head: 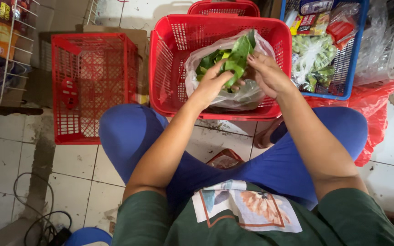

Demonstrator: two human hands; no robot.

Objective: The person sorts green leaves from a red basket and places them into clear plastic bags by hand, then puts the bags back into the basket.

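Here, both my hands are up over the red basket (169, 59) in front of my knees, working a bunch of green leaves (233, 57). My left hand (213, 84) is curled around the lower part of the bunch, fingers closed on the stems, thumb side up. My right hand (267, 73) comes in from the other side, its fingers bent and pressed against the leaves near the top, gripping them too. The leaves stick up out of a clear plastic bag (247, 93) that sits inside that basket, against its near wall (how many leaves there are I cannot count, they overlap too much).

Baskets I can count: three red ones and one blue. The one holding the bag is the middle one; a second red basket (92, 86) lies tipped on its side to my left on the tiled floor (5, 155), and the rim of a third red basket (224, 7) shows just behind the middle one. The blue basket (354, 68) stands to my right, touching the middle one, with a bag of green vegetables (313, 57) and some packets in it. A red plastic bag (375, 107) lies crumpled beside my right knee. One black cable (33, 214) loops on the floor at my left.
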